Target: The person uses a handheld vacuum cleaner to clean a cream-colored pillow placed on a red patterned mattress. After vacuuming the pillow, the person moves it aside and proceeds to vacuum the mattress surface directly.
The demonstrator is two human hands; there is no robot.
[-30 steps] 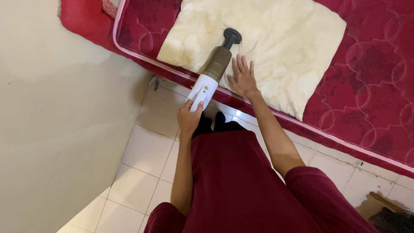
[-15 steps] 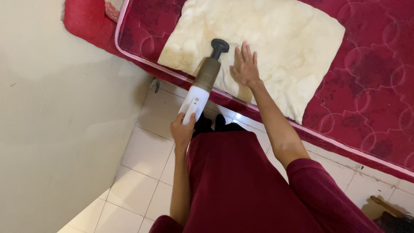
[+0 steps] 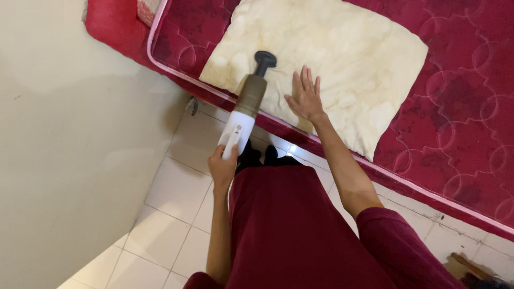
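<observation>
My left hand (image 3: 222,167) grips the white handle of a handheld vacuum (image 3: 244,107) with a brown body and a black nozzle. Its nozzle rests on a stained cream pillow (image 3: 348,59) near the pillow's left front part. The pillow lies on a dark red quilted mattress (image 3: 460,134). My right hand (image 3: 305,96) lies flat on the pillow, fingers spread, just right of the vacuum's nozzle.
A cream wall (image 3: 69,160) stands close on the left. White floor tiles (image 3: 176,214) run between the wall and the mattress edge with its pink piping (image 3: 407,184). A brown object (image 3: 471,265) lies on the floor at the bottom right.
The vacuum's nozzle has slid left and toward the pillow's front edge, my left hand pulling back with it. My right hand has stayed flat on the pillow.
</observation>
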